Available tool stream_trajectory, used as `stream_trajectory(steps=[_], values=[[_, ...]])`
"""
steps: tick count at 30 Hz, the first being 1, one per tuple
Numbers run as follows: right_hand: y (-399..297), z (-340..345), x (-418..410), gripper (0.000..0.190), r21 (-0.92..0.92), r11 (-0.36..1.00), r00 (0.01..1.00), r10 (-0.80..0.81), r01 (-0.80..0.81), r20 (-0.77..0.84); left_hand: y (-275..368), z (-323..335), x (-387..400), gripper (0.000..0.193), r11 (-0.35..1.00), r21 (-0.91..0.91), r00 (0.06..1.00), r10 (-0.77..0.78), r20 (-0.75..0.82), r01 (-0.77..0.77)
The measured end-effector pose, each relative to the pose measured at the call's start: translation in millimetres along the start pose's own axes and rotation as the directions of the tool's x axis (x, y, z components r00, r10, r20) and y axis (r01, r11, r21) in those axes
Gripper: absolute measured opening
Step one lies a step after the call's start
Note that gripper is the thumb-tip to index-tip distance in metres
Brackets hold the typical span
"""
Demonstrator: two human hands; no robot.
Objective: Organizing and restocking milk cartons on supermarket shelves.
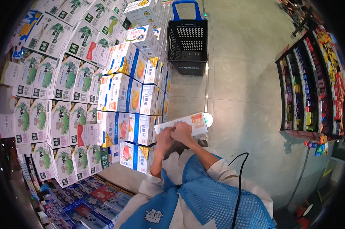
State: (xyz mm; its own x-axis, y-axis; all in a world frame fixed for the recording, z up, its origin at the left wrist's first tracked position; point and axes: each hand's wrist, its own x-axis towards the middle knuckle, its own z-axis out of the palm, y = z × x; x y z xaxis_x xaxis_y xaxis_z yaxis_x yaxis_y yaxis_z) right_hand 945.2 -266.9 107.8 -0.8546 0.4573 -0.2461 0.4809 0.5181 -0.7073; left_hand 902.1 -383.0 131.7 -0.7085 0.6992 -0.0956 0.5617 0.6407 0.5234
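A white printed carton (199, 126) with a red and gold patch at one end is held in front of my body, tilted slightly. My left hand (164, 138) and my right hand (182, 132) are side by side on its upper face, fingers curled. Whether they grip a carry handle there is hidden by the fingers. Just left of my hands rises a stack of white and blue Ambrosial yogurt cartons (121, 93) with orange and strawberry pictures. The carton appears apart from the stack.
Green-and-white milk cartons (62, 123) form a tall display at left, with red-and-white price cards (88, 134). A black shopping basket (188, 68) with a blue handle (185, 2) stands on the grey floor (244, 86). Snack shelves (307, 86) line the right. A black cable (241, 183) hangs by my right side.
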Motion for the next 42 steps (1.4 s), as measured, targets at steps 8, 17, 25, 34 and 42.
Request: stream_trajectory(steps=[8, 17, 25, 34, 42], values=[[20.1, -52.9, 82.2, 0.02, 0.152, 0.978, 0.98, 0.161, -0.143, -0.118, 15.9, 8.9, 115.4, 0.017, 0.992, -0.036, 0.992, 0.12, 0.024, -0.119], [-4.7, -76.4, 179.8, 0.023, 0.036, 0.965, 0.961, 0.263, -0.261, -0.091, -15.1, -8.0, 226.8, 0.019, 0.975, -0.168, 0.971, 0.17, 0.165, -0.142], [-26.1, -81.2, 254.3, 0.023, 0.029, 0.93, 0.925, 0.368, -0.367, -0.091, -43.8, -30.7, 307.4, 0.018, 0.957, -0.218, 0.944, 0.238, 0.227, -0.189], [-39.0, -85.5, 319.4, 0.027, 0.067, 0.949, 0.95, 0.31, -0.307, -0.044, -66.1, -55.9, 369.4, 0.025, 0.973, -0.214, 0.927, 0.161, 0.34, -0.091], [-33.4, -99.2, 404.7, 0.025, 0.178, 0.949, 0.965, 0.25, -0.259, 0.073, -77.1, -62.4, 440.0, 0.02, 0.978, -0.205, 0.954, 0.017, 0.298, 0.047]])
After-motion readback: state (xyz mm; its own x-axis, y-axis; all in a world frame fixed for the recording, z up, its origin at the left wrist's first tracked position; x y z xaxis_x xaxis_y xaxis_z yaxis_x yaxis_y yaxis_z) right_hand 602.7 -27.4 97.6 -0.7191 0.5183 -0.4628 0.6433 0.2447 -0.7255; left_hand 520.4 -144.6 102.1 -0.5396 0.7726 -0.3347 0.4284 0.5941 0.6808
